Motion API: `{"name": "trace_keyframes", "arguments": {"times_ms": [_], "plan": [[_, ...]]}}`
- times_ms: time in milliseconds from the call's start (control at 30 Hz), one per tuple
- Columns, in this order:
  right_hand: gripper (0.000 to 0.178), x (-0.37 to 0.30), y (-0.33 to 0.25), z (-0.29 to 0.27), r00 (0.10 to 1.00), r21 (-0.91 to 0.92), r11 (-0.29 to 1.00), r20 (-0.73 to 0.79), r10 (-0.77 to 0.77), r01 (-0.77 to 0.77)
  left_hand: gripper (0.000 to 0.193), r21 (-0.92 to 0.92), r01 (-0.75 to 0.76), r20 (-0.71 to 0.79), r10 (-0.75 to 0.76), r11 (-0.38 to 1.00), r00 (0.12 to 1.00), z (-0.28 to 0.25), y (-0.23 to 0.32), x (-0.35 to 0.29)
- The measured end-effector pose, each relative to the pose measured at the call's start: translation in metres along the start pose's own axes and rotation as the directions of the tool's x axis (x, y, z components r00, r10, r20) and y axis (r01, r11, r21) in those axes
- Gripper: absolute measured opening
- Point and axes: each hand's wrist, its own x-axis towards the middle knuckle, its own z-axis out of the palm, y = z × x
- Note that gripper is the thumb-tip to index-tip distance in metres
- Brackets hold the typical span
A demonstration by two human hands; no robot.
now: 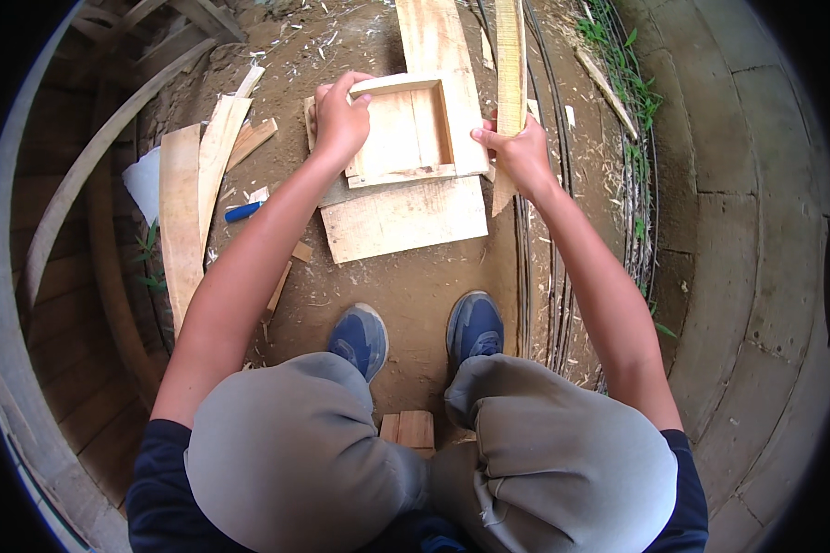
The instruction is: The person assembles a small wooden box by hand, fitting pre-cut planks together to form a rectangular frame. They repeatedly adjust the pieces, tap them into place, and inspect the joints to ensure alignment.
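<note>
A shallow, square wooden box (401, 174) with low thin sides lies in front of me on some flat boards. My left hand (341, 120) is closed on its far left corner, fingers curled over the rim. To the right, a long narrow wooden strip (511, 78) runs away from me, and my right hand (523, 158) is wrapped round its near part. The right thumb points toward the box and lies close to the edge of the long board (433, 37) beside it. A wide board (406, 221) lies nearest me, below the box.
Curved wooden slats (181, 203) and a blue-handled tool (243, 212) lie left on the dirt. Dark thin rods or cables (537, 276) run along the right, before weeds (641, 101) and paving (729, 249). Small wood blocks (409, 429) sit between my legs. Shavings are scattered about.
</note>
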Motion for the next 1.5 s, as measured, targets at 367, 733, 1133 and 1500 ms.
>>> {"name": "trace_keyframes", "arguments": {"times_ms": [367, 733, 1133, 1500], "plan": [[0.044, 0.003, -0.001, -0.001, 1.000, -0.068, 0.998, 0.017, 0.009, -0.008, 0.079, 0.358, -0.074, 0.081, 0.048, 0.931, 0.996, -0.003, 0.017, -0.008], [0.044, -0.007, -0.016, 0.002, 1.000, -0.137, 0.991, 0.005, 0.009, -0.008, 0.082, 0.367, -0.084, 0.086, 0.056, 0.926, 0.995, -0.001, 0.015, -0.008], [0.038, 0.002, 0.004, 0.001, 0.998, 0.087, 0.994, 0.003, 0.064, -0.064, 0.027, 0.178, -0.060, -0.013, 0.063, 0.982, 0.998, 0.003, 0.002, -0.005], [0.041, -0.015, -0.012, -0.005, 0.999, 0.126, 0.991, -0.004, 0.038, -0.037, 0.024, -0.126, -0.134, 0.006, 0.136, 0.983, 0.991, -0.003, -0.012, -0.006]]}}
